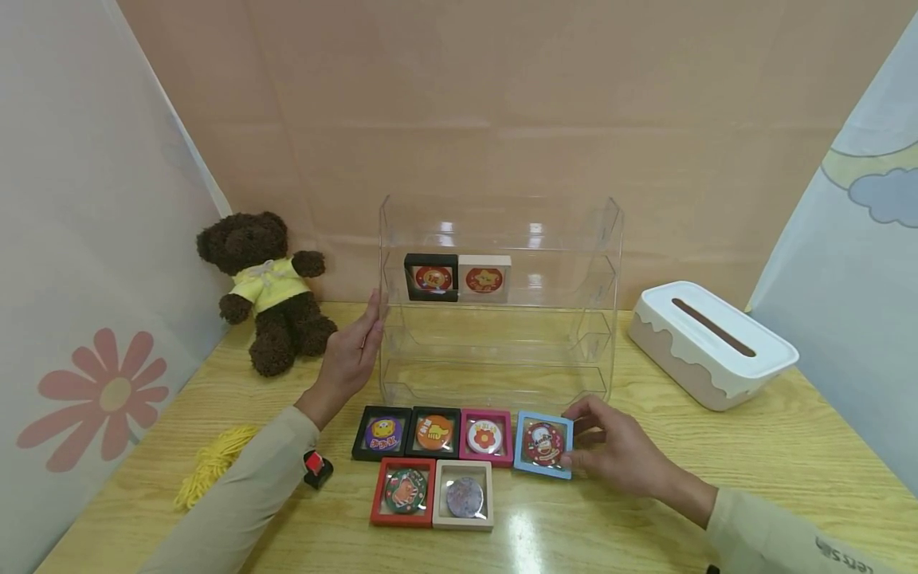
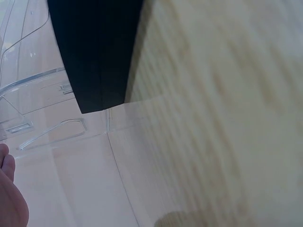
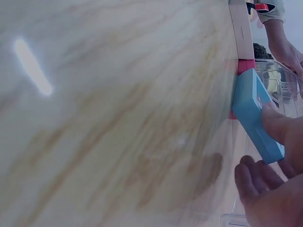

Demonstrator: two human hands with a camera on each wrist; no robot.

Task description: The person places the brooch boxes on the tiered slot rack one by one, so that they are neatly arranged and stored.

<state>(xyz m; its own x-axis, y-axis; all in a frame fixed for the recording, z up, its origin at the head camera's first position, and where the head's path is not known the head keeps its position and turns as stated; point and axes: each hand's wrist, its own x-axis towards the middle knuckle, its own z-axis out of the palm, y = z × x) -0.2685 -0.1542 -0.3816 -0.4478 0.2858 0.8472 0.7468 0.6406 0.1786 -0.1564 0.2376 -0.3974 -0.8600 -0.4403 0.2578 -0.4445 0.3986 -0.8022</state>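
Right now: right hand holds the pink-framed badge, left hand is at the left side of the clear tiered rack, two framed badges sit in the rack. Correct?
One slip: the right hand holds the light-blue-framed badge, per the head view. The rest stands: left hand at the left side of the clear tiered rack, two framed badges in it.

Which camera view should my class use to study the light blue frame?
The head view, because the light blue frame faces it, showing the round badge inside. The right wrist view shows mainly its side, held by the right hand. The left wrist view does not show it.
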